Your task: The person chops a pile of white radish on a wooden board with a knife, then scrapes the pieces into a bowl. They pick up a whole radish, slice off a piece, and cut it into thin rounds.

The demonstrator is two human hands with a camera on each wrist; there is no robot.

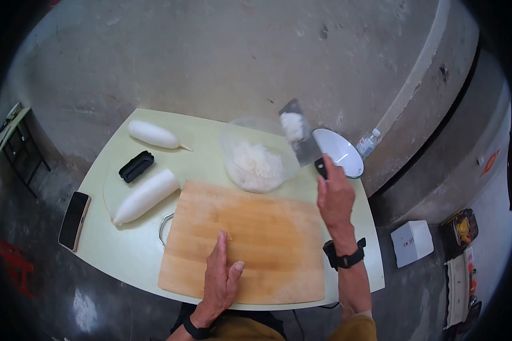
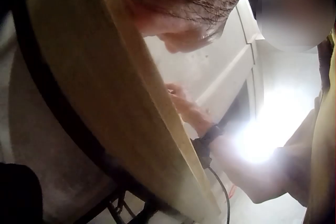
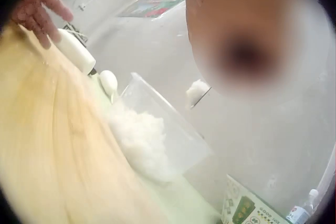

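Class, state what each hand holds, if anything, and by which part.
The right hand grips the cleaver by its black handle. The left hand holds nothing; it rests flat on the board.

White radishes (image 1: 147, 195), tan board (image 1: 267, 238)

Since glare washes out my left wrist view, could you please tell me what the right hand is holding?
Observer: The right hand grips a cleaver by its handle, blade raised beside the clear bowl, with a clump of white shreds on it.
Operator: Thank you. What does the bowl hold?
Observer: A heap of the same shreds.
Operator: Is anything whole on the table?
Observer: A white radish lies left of the cutting board, and a second radish lies farther back.
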